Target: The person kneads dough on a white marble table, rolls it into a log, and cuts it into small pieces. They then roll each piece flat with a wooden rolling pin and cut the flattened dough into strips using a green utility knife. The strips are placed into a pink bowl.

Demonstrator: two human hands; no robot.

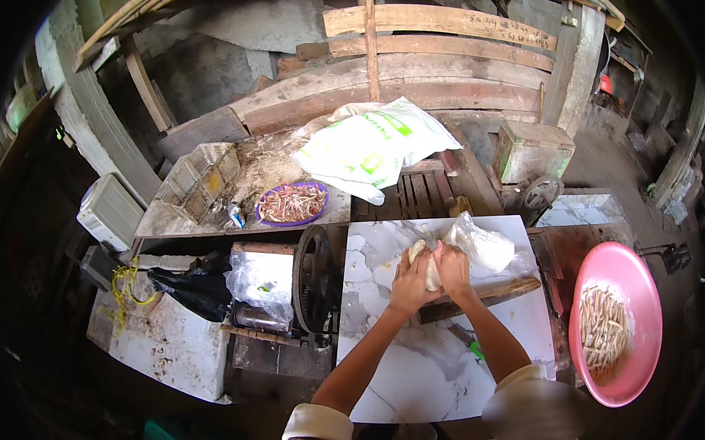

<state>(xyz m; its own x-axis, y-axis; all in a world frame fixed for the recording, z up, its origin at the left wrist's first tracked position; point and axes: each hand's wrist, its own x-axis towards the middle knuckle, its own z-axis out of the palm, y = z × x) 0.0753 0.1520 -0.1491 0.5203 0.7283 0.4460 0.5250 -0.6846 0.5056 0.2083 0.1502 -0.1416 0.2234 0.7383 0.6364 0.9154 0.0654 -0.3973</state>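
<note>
My left hand (408, 285) and my right hand (454, 272) are closed on a lump of pale dough (430, 275), their fingers pressed round its sides. Beneath them, a dark-edged wooden board (504, 292) lies on the white marble-patterned tabletop (381, 378). Just behind my right hand is a clear plastic bag holding a white mass (485, 249). A small green object (476, 349) shows beside my right forearm, partly hidden. The underside of the dough and some fingertips are hidden.
Left is a roller machine with a large wheel (312, 278), plastic sheeting over it. Right is a pink basin (641, 316) of pale sticks. Behind are a purple tray of sticks (292, 203), a plastic crate (195, 180), white sacks (376, 143) and a metal box (532, 151).
</note>
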